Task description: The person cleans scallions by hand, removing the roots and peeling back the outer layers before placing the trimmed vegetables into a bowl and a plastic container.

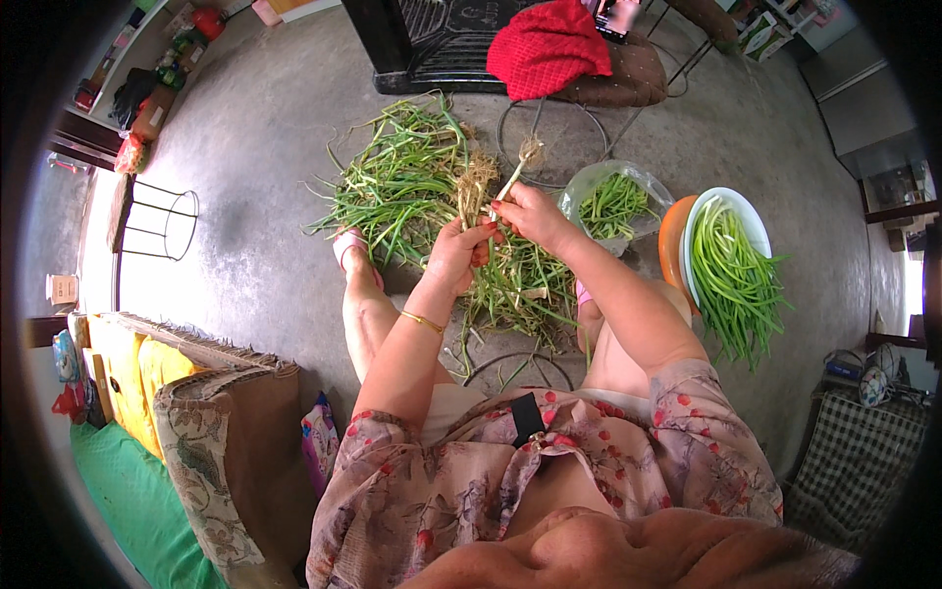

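Note:
Between my knees, my left hand (461, 254) grips a small bunch of green onions (471, 199) with brown roots pointing up. Close beside it, my right hand (533, 215) pinches a single green onion (515, 177) with a pale stem and a root tuft at its top. A big heap of untrimmed green onions (397, 177) lies on the floor beyond my left hand. Under my hands is a pile of leaves and stalks (522, 287). To the right, a clear plastic bag (655, 180) holds green stalks, and a white basin (758, 224) holds cleaned green onions.
An orange basin (671, 243) sits against the white one. Ahead stand a black table base (419, 66) and a brown cushioned stool (640, 73) with a red cloth (544, 48) on it. A wire-framed stool (121, 213) is at the left, and a sofa (221, 442) is at lower left.

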Available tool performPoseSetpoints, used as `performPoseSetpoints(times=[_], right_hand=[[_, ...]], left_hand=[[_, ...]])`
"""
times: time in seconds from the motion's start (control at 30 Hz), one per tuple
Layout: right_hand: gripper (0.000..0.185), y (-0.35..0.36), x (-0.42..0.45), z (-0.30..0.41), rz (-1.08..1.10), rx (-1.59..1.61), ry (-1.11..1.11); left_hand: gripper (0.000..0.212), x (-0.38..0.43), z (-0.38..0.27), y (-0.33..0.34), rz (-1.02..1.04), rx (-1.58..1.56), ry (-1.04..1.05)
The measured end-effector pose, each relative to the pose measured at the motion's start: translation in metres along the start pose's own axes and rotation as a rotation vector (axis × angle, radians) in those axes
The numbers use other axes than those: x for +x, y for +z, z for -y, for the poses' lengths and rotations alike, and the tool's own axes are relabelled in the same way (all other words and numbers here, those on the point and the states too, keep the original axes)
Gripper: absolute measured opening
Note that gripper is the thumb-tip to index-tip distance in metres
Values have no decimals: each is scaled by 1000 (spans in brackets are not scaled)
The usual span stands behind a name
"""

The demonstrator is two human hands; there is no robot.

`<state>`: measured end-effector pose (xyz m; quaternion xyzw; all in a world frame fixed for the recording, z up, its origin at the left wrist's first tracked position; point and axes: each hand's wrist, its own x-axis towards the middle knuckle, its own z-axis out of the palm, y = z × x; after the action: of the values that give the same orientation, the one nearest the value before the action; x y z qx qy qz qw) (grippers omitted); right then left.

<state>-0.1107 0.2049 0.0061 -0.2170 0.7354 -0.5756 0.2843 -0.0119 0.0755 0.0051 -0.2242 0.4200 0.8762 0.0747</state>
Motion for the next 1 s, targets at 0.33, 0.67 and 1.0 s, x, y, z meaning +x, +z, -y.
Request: performPoseSetpoints(times=[0.33, 0.67, 1.0], right_hand=[[15, -5, -4, 11, 122, 120, 61], [12, -7, -5, 14, 66, -133, -61], [11, -25, 3, 7, 9, 271, 139]], left_hand=[[6, -6, -10, 0, 25, -65, -55], [7, -3, -8, -5, 31, -71, -49], [5, -4, -12, -7, 26, -64, -11]])
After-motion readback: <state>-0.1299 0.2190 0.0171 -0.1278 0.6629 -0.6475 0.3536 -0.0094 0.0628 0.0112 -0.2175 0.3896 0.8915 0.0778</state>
